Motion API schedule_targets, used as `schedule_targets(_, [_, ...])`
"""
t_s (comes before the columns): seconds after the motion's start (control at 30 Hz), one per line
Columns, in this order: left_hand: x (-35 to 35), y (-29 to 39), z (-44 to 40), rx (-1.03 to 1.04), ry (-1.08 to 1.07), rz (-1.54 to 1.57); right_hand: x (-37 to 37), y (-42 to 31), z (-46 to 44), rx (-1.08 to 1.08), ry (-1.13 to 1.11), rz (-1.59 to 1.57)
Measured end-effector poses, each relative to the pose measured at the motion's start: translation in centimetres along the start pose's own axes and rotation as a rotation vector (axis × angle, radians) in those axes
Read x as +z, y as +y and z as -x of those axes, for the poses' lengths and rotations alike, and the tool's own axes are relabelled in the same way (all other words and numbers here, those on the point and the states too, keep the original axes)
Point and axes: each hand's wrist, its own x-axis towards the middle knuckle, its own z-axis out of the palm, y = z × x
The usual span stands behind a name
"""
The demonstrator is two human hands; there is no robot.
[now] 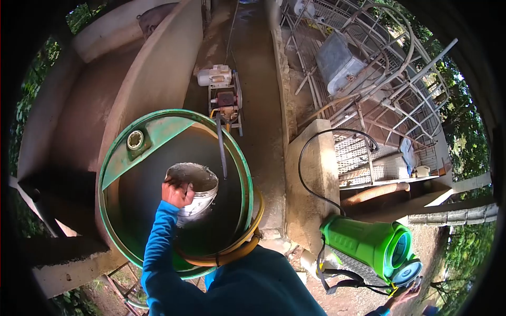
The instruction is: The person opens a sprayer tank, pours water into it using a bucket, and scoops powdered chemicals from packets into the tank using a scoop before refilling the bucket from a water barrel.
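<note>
My left hand [178,193] is closed on the rim of a white bucket [199,203], which is tilted over the dark water inside a large green drum [247,205]. Water shows in the bucket's mouth. At the lower right, my right hand [404,297] is at the edge of the round, pale blue-grey lid [407,272] of a green backpack sprayer [361,238], fingers against it and partly hidden. The lid is off the sprayer's round opening [400,249]. Black straps [342,282] hang from the sprayer's side.
A motor-driven pump [224,97] stands on the wet walkway beyond the drum, a grey hose hanging from it into the drum. A yellow hose [232,257] curls round the drum's near rim. Concrete walls [153,68], a pillar [314,179] and stacked metal frames [400,100] flank the walkway.
</note>
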Motion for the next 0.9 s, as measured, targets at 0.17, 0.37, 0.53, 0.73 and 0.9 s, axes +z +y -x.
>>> schedule_targets(0.17, [-2.6,1.4,-1.7,0.092,0.059,-0.011,-0.1,-0.3,0.3,0.013,-0.011,0.017])
schedule_targets(0.37, [-6.7,2.7,-1.4,0.068,0.141,-0.064,0.0,2.6,0.0,-0.007,-0.007,-0.006])
schedule_targets(0.53, [-10.7,5.4,-2.7,0.083,0.225,-0.104,0.3,2.4,0.5,0.031,-0.035,-0.038])
schedule_targets(0.73, [-16.3,10.8,-6.8,0.258,0.400,-0.049,0.8,2.1,1.1,0.030,-0.014,-0.002])
schedule_targets(0.9, [-21.2,17.4,-10.3,0.368,0.417,0.011,1.3,-2.0,2.3,-0.040,0.032,0.023])
